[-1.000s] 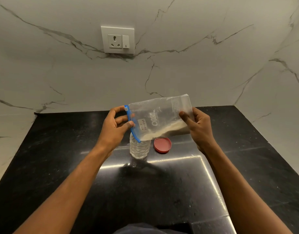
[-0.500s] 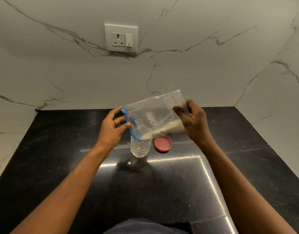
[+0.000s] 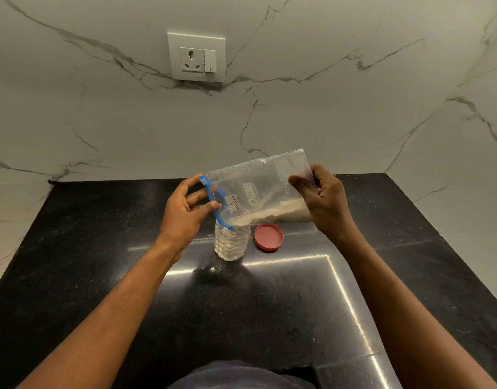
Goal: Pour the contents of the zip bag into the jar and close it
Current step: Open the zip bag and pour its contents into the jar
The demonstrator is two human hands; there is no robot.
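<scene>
We hold the clear plastic zip bag with a blue seal tilted over the ribbed transparent jar on the black stone counter. Our left hand pinches its open mouth; our right hand grips its raised bottom. The round red lid lies just beside the jar.

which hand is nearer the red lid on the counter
Right. The right hand holds the zip bag just above and right of the red lid; the left hand is beyond the jar.
</scene>
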